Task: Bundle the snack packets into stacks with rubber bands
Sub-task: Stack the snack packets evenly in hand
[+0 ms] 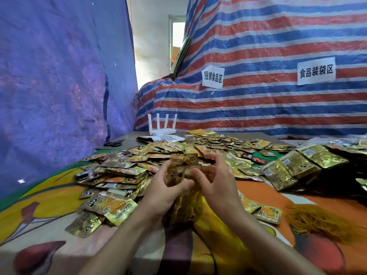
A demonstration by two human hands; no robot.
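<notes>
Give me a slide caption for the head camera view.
Left hand and right hand grip a stack of gold snack packets over the loose pile, rubber bands heaped nearby.

Left forearm point(127, 239) and right forearm point(260, 237) enter from the lower edge, converging at centre frame; left hand point(164, 189) and right hand point(217, 180) face each other, fingers curled round one packet stack point(183, 165).

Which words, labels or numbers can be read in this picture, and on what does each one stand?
"食品装袋区": right paper sign, stuck on the striped tarp.
"捆绑食品区": left paper sign, on the same tarp; its first character is partly cut off at the paper's edge.
Snack packets and the held stack: print too blurred to read.
White sheet by the router: print too small to read.
</notes>
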